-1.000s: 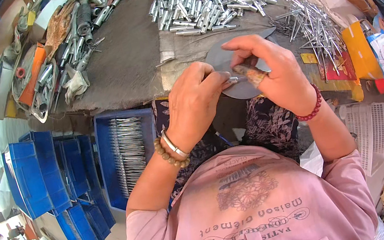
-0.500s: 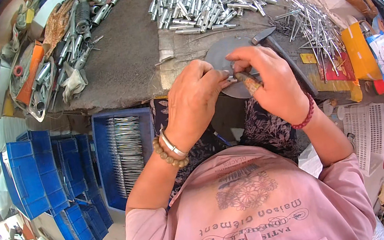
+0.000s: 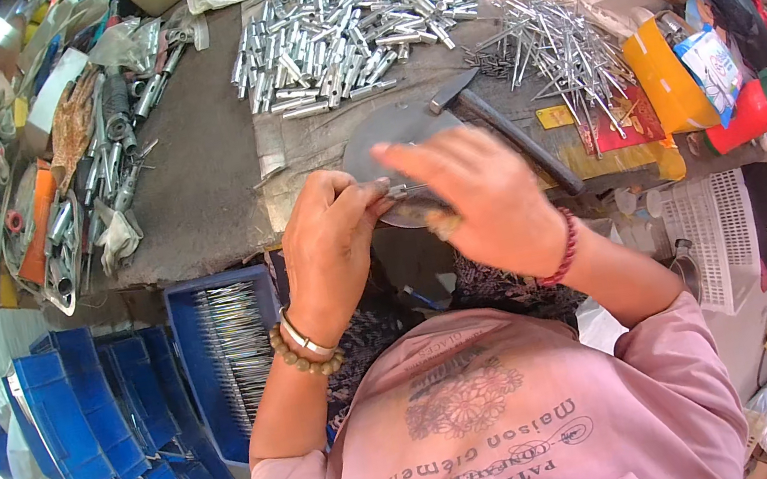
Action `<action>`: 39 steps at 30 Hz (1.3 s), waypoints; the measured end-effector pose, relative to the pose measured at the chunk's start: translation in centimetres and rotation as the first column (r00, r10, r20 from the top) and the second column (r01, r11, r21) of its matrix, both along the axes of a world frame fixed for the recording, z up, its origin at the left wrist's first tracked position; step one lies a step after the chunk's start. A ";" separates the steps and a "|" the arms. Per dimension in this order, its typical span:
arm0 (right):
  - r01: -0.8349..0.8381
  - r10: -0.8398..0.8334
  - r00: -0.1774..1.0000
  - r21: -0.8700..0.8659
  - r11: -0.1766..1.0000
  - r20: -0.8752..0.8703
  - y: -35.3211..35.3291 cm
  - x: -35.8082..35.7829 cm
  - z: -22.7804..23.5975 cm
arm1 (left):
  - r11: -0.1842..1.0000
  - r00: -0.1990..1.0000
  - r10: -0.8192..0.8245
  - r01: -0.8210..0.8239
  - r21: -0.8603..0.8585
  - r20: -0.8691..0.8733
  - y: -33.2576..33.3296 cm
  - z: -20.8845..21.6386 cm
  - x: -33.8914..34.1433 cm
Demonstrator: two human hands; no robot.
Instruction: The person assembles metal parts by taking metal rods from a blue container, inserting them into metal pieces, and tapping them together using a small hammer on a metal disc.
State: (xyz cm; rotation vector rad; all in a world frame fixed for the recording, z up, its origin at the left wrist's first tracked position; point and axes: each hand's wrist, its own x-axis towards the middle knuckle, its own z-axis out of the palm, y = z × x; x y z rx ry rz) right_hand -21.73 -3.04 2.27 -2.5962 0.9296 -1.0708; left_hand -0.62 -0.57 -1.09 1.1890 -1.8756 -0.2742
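We see the most open stretch of bench on the dark mat (image 3: 199,169), between the tool clutter (image 3: 79,179) at our left and the round metal plate (image 3: 386,132). Above that plate the heap of silver tubes (image 3: 346,12) blocks the far side, and the scattered thin pins (image 3: 563,37) close off the upper right. A hammer (image 3: 496,124) lies slanted across the plate's right edge, its handle barring a straight path toward the yellow box (image 3: 666,75) and red cup (image 3: 748,112). Our left hand (image 3: 328,244) and right hand (image 3: 483,197) crowd the plate's near rim. Below the bench edge, the blue tray of rods (image 3: 226,357) fills the left gap beside our lap.
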 end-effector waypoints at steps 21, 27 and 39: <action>0.152 -0.152 0.988 -0.005 0.988 -0.036 2.7 -5.0 1.8 | 0.999 1.000 -0.005 0.003 0.054 0.024 0.2 -0.1 0.1; 0.183 -0.185 0.982 -0.047 0.982 -0.044 2.9 -4.3 2.5 | 0.999 1.000 -0.003 0.001 0.054 0.025 0.1 0.1 0.2; 0.158 -0.178 0.979 0.176 0.972 0.099 2.5 -4.7 2.4 | 0.998 1.000 -0.010 0.011 0.059 -0.015 -0.1 -0.2 0.3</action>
